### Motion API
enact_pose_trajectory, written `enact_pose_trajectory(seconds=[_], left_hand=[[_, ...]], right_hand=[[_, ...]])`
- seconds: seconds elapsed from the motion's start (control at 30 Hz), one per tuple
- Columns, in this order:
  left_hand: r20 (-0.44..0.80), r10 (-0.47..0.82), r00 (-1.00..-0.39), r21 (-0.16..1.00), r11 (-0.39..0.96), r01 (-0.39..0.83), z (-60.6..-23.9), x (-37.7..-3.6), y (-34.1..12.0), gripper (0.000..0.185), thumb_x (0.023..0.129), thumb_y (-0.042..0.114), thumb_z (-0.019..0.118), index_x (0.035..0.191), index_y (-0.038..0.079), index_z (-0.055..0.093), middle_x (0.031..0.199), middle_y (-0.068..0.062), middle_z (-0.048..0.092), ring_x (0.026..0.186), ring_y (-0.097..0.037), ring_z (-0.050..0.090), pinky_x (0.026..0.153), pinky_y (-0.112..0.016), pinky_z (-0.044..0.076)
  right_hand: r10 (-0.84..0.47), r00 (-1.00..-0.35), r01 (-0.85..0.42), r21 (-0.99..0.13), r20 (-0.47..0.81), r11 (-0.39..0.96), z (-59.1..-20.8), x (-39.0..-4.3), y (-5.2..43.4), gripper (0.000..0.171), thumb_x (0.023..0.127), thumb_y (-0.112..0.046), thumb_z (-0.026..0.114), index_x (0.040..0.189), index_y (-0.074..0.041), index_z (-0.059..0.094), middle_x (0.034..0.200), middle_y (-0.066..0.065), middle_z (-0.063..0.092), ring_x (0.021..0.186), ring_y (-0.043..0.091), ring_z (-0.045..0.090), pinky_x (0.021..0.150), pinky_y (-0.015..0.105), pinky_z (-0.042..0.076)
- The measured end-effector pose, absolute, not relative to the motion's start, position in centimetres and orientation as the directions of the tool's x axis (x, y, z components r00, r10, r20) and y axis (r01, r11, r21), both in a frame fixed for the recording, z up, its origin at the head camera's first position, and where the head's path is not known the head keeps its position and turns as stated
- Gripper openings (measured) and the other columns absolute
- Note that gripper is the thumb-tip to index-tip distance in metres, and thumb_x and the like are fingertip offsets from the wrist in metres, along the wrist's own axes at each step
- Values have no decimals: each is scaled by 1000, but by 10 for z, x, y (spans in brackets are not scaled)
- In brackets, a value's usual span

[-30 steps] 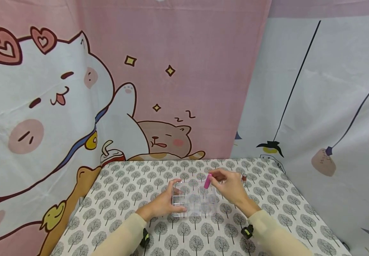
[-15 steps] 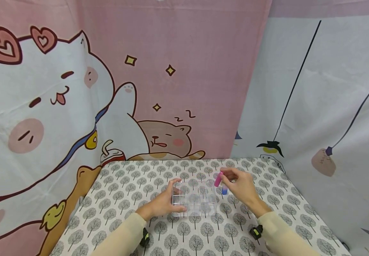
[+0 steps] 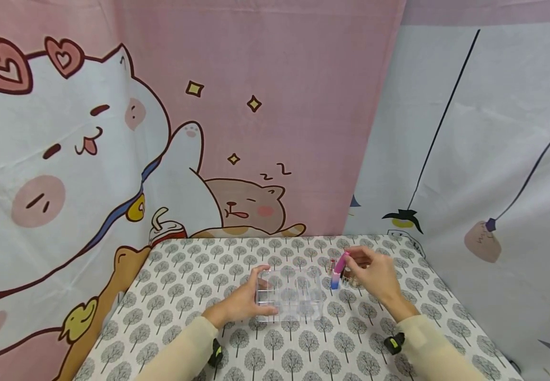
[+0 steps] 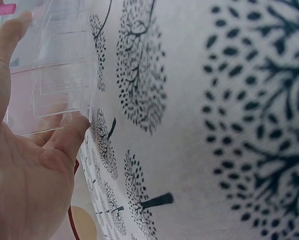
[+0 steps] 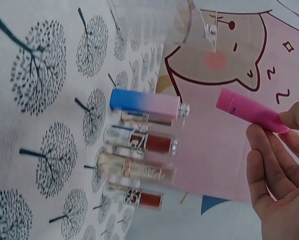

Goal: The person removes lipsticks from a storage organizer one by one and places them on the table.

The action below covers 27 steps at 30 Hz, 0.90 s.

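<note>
On the tree-print bench (image 3: 198, 296), my left hand (image 3: 243, 302) steadies the clear box (image 3: 290, 296) while my right hand (image 3: 375, 275) pinches the pink tube (image 3: 341, 261) over the row of tubes (image 5: 139, 150); setting it down upright looks like the next call.

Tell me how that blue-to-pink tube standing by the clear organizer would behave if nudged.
The blue-to-pink tube stands upright on a narrow base and is tall for its width, so it would probably tip easily. It looks cylindrical, so once down it may roll on the tablecloth. Other tubes stand close beside it and might topple too.
</note>
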<state>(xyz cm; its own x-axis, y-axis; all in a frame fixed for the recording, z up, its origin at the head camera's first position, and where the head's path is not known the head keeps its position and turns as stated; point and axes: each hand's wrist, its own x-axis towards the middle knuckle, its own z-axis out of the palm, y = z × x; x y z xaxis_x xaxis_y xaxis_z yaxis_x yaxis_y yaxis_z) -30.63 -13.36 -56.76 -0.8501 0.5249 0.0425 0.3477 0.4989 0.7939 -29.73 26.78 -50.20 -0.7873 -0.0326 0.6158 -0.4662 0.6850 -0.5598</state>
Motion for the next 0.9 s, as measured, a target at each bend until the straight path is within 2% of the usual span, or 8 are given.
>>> enact_pose_trajectory(seconds=[0.2, 0.33, 0.53, 0.73, 0.9], left_hand=[[37, 521, -853, 804, 492, 335, -570, -305, -134, 122, 96, 41, 99, 182, 40, 13, 163, -18, 65, 134, -38, 73, 120, -70, 58], [35, 518, -855, 802, 495, 333, -569, -306, -134, 122, 95, 42, 100, 182, 41, 14, 162, -18, 65, 132, -36, 74, 118, -70, 59], [45, 522, -852, 794, 499, 348, -567, -306, -134, 122, 95, 42, 99, 183, 38, 14, 161, -19, 66, 132, -38, 74, 119, -69, 59], [43, 521, -852, 791, 503, 348, -567, -306, -134, 122, 96, 42, 99, 183, 38, 13, 161, -19, 65, 131, -37, 74, 118, -69, 59], [39, 519, -854, 794, 503, 342, -568, -306, -134, 123, 95, 42, 99, 182, 40, 13, 162, -18, 65, 130, -36, 74, 118, -69, 59]], right_hand=[[7, -784, -424, -544, 621, 724, -500, -298, 281, 18, 105, -14, 89, 121, -9, 87, 100, 7, 90, 84, 11, 82, 78, 21, 66], [27, -772, -413, -533, 635, 738, -500, -300, 289, 18, 104, -14, 90, 120, -7, 87, 100, 9, 90, 85, 9, 82, 79, 17, 65], [44, -751, -416, -525, 659, 743, -502, -304, 300, 18, 104, -12, 90, 120, -6, 86, 99, 11, 90, 81, -3, 77, 75, 4, 56], [55, -754, -401, -525, 655, 751, -503, -304, 308, 18, 104, -12, 89, 121, -5, 86, 101, 12, 89, 82, -5, 74, 75, 2, 54], [75, -758, -371, -524, 647, 767, -504, -306, 315, 17, 105, -13, 89, 120, -6, 86, 101, 11, 90, 83, 1, 78, 75, 2, 54]])
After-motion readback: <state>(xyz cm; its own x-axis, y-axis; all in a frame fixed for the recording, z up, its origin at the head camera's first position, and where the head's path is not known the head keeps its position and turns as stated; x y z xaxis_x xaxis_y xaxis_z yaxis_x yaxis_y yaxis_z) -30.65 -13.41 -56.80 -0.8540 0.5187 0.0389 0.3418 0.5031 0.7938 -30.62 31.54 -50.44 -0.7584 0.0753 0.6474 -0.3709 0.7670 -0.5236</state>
